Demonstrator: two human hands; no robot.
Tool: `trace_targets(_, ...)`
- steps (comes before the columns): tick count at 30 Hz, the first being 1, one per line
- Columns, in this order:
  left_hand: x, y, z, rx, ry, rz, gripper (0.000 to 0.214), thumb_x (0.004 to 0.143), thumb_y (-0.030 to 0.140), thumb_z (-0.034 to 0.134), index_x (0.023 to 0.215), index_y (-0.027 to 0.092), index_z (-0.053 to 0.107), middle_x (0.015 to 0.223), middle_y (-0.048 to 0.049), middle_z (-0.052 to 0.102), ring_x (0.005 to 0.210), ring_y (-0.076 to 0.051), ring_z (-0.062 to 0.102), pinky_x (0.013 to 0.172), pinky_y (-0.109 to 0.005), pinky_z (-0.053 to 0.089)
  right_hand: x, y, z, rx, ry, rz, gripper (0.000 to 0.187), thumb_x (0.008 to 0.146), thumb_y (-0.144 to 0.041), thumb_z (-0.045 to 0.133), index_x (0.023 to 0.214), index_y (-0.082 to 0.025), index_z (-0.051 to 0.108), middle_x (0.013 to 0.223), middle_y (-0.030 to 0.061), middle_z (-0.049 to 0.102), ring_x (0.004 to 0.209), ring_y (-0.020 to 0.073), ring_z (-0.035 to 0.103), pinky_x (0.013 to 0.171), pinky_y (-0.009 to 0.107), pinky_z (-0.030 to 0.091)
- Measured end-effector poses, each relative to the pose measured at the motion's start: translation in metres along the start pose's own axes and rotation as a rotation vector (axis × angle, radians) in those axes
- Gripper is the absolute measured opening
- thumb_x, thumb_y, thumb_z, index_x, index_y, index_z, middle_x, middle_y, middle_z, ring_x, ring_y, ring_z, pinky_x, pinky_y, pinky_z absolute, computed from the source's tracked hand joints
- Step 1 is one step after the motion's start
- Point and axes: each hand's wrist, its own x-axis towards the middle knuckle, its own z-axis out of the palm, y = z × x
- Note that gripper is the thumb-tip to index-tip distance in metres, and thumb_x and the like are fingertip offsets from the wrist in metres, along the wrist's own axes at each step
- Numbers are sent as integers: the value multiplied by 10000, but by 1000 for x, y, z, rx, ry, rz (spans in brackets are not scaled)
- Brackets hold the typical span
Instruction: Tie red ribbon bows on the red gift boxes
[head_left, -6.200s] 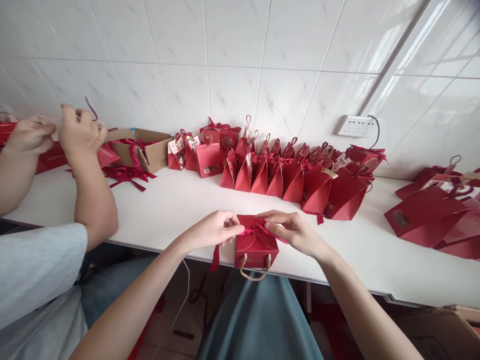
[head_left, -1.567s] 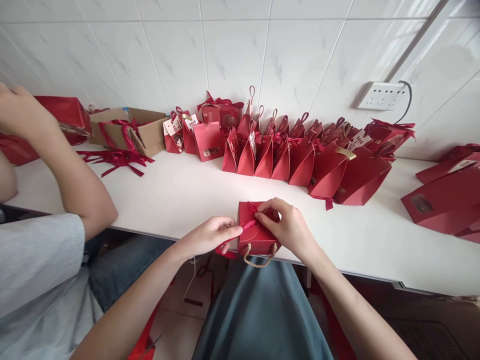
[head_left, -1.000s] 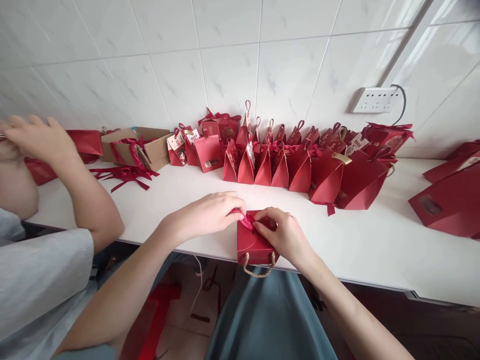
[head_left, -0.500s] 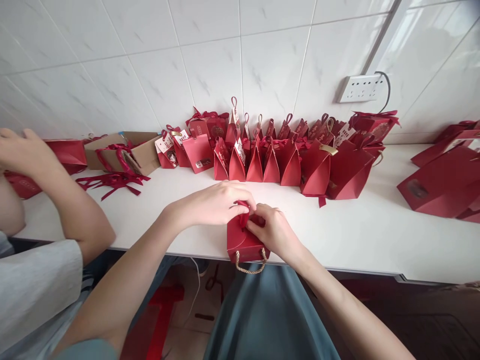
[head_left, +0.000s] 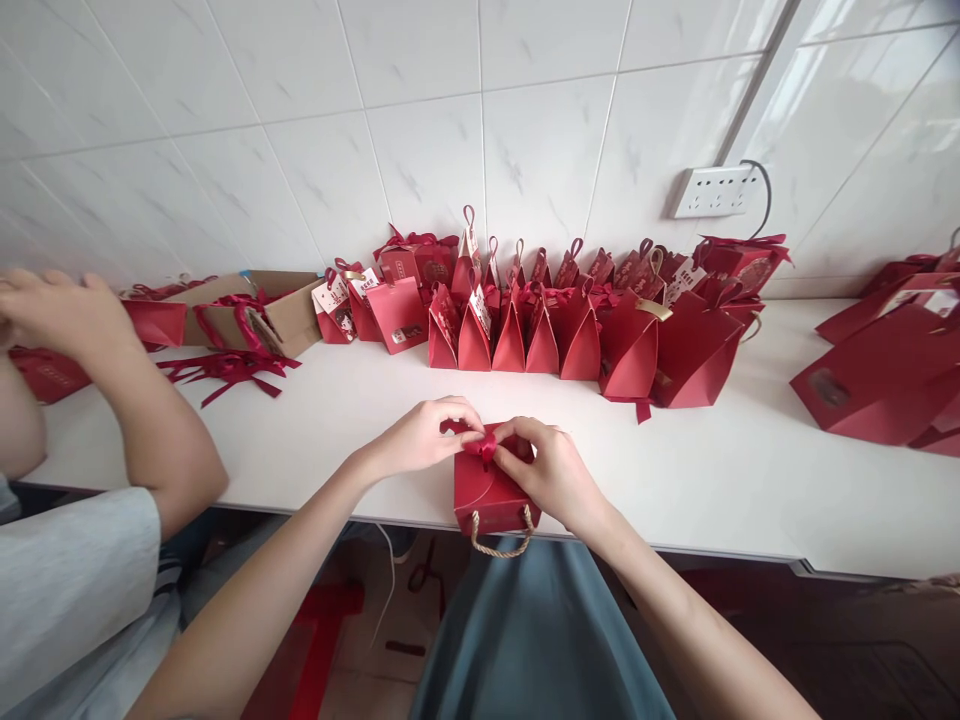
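A red gift box (head_left: 491,492) with a twisted rope handle (head_left: 501,550) lies at the table's front edge, right before me. On its top sits a red ribbon (head_left: 484,447) gathered into a bow shape. My left hand (head_left: 435,432) pinches the ribbon's left side between thumb and fingers. From the right, my right hand (head_left: 551,468) pinches the ribbon near its middle, its fingers partly hiding the box top.
Several red gift boxes (head_left: 510,335) stand in rows by the tiled wall. Left are an open cardboard box (head_left: 292,310) and loose ribbons (head_left: 232,368); a co-worker's arm (head_left: 161,420) reaches in there. More red boxes (head_left: 877,370) stand right, below a power strip (head_left: 716,192).
My left hand has drawn back left and lower, off the raised ribbon. The ribbon now spreads into a bow low on the box; my right hand stays close by.
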Motion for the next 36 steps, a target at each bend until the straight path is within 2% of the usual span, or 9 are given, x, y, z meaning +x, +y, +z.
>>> trace_targets(5,-23,8,12,69,108,59,178,833,210,508,864,199,683,1023,-56,663,1040,-209,566,937,-361,427,-1,1,1,53,31,-9,79,787,-187,507,790,-206,584,661,-24,636,564,124,544,578,252,419)
trace_targets(9,-33,18,28,180,179,7,226,784,244,583,992,219,668,1167,-58,617,1135,-266,521,1002,-466,345,-2,-1,0,62,43,-2,76,770,-186,501,770,-202,575,637,-35,604,547,116,521,569,244,413)
trace_targets(12,-32,20,41,187,294,-64,188,795,305,615,956,233,678,1180,-54,606,1134,-271,528,1000,-484,335,-2,-2,-1,82,42,15,62,767,-184,513,742,-197,568,611,-42,578,529,107,499,555,232,407)
trace_targets(15,-28,17,49,82,374,-115,160,841,304,561,864,217,693,1165,-60,609,1119,-251,546,993,-455,365,-3,-2,-2,95,48,25,61,782,-200,524,762,-191,581,635,-33,586,549,109,500,552,225,412)
trace_targets(21,-26,12,50,-328,313,-158,209,851,314,531,910,193,690,1147,-74,588,1126,-221,545,953,-341,442,-3,1,-4,110,-7,40,129,843,-256,518,830,-188,627,740,2,656,639,127,555,610,240,455)
trace_targets(24,-25,12,48,-473,270,-185,192,825,302,545,848,172,685,1163,-85,565,1145,-232,531,941,-328,444,-1,1,-4,98,-25,38,137,844,-247,518,840,-190,643,778,12,679,665,133,577,638,253,470)
trace_targets(30,-23,11,49,-485,268,-214,264,841,373,544,743,164,672,1238,-85,543,1195,-242,492,956,-314,419,-3,0,-4,38,41,13,105,842,-225,514,885,-192,604,770,12,661,628,132,564,617,263,483)
trace_targets(33,-23,9,50,-540,293,-240,287,849,384,537,725,162,671,1289,-82,524,1200,-253,496,936,-320,429,-8,-1,-9,-3,93,-78,80,859,-203,509,896,-194,580,844,27,643,733,146,606,700,278,507)
trace_targets(36,-23,9,50,-589,283,-250,293,846,395,542,730,165,682,1315,-80,513,1207,-260,494,925,-321,438,-13,-1,-14,-109,73,-170,57,851,-192,556,847,-200,613,921,46,611,842,168,627,770,300,516)
